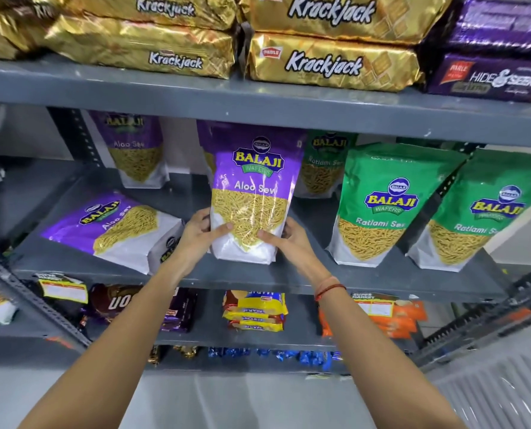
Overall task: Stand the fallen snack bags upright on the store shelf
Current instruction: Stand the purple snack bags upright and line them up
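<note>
On the middle grey shelf [258, 275], seen from the head camera, a purple Aloo Sev bag [251, 193] stands upright near the front edge, gripped low on both sides. The left hand [197, 235] wraps its left lower edge, thumb across the front; the right hand [284, 239] clasps the right lower edge, so the fingers [223, 228] of both hands are closed on the bag. A red thread bracelet [329, 289] circles the right wrist. Just left of it, a fallen Aloo Sev bag [109, 226] lies flat on the shelf, top pointing left. Another purple bag [137, 150] stands at the back. To the right, 2 green Ratlami Sev bags [381, 205] stand upright, leaning slightly, with a 3rd behind. Gold Krackjack packs [329, 61] are stacked on the shelf above.
</note>
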A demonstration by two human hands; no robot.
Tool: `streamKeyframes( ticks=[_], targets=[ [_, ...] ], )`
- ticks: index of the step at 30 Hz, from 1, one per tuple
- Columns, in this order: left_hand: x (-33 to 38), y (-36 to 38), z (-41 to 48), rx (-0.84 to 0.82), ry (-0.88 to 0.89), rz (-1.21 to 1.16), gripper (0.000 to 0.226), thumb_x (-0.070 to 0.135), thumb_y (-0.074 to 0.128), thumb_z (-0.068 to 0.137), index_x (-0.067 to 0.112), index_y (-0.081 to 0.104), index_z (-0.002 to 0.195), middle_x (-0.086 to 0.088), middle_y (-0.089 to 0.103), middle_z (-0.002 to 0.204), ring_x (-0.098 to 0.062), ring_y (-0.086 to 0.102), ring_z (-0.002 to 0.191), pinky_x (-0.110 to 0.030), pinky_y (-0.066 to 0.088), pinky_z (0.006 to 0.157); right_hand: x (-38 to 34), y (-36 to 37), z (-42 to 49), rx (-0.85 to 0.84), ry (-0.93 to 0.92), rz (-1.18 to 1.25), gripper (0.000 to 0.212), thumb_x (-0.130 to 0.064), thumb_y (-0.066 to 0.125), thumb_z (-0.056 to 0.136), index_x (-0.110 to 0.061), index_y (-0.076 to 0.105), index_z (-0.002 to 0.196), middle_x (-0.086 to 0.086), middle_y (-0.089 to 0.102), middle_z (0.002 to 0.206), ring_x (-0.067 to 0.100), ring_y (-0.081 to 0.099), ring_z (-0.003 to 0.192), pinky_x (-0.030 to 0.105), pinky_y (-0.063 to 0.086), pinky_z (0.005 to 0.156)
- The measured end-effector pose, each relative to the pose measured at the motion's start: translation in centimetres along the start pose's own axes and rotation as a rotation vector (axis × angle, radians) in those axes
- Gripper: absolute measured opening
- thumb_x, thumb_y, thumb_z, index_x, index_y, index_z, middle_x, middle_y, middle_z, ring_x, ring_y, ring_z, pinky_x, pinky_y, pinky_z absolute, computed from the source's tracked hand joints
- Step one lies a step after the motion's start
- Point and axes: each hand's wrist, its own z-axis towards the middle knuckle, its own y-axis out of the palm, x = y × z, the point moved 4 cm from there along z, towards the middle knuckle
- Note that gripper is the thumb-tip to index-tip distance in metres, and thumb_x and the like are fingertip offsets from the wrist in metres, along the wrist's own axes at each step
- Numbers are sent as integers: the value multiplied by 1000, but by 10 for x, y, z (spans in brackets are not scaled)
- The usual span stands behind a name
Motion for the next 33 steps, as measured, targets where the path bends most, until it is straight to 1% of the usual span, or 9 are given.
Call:
streamKeyframes(
  ticks=[3,7,14,20,22,25,28,31,33],
  targets=[
    [-3,0,1,6,-2,-18,48,6,67,80,5,47,123,1,67,100,-7,66,86,-13,53,65,-1,-1,1,-10,-6,-18,41,-10,77,76,-13,59,113,0,70,109,4,69,91,20,57,77],
    [1,1,5,7,29,-28,43,2,65,80,9,47,118,4,66,96,6,67,73,-9,51,60,-4,-3,8,-7,-54,-68,44,-14,80,74,-14,60,113,8,68,119,19,67,105,37,55,91],
    [3,2,16,-14,77,45,50,-3,70,74,7,41,114,0,65,102,-6,65,89,-14,54,71,-21,-10,15,-8,-148,-169,51,-6,80,72,-20,52,114,0,65,115,5,63,102,15,53,81],
    [-8,6,26,-13,120,113,51,-7,72,71,7,40,108,0,63,98,6,64,80,-13,53,71,-6,-11,20,49,-140,-206,59,-4,81,70,-18,48,116,5,63,118,18,61,112,29,54,92],
    [-15,6,27,-16,116,138,50,-7,72,69,9,40,103,-2,63,98,2,64,83,-14,53,74,2,-10,21,63,-129,-240,60,-6,83,69,-20,47,115,6,63,120,19,61,113,35,53,95],
    [-26,5,28,-22,108,156,49,-7,74,68,18,42,95,-5,63,99,-19,61,95,-23,52,80,16,-7,20,91,-101,-267,63,-11,84,67,-23,46,117,6,63,124,20,60,117,45,51,100],
    [-30,5,27,-33,106,166,51,-5,75,68,10,41,103,-12,62,105,-25,60,101,-34,51,86,21,-7,18,134,-96,-299,62,-15,86,66,-28,48,113,4,65,120,19,62,113,47,52,98],
    [-23,2,23,-8,118,178,62,-6,72,71,4,39,122,-14,59,113,-20,57,104,-14,51,81,20,-9,7,251,-106,-323,66,-17,86,66,-20,50,120,0,63,114,12,60,105,22,51,91],
    [-15,-8,16,56,149,166,68,-2,70,74,5,36,132,-10,55,117,-16,53,108,-10,47,81,20,-10,-9,421,-103,-282,61,-18,85,68,-11,52,119,2,63,106,9,60,92,6,46,76]
  ],
)
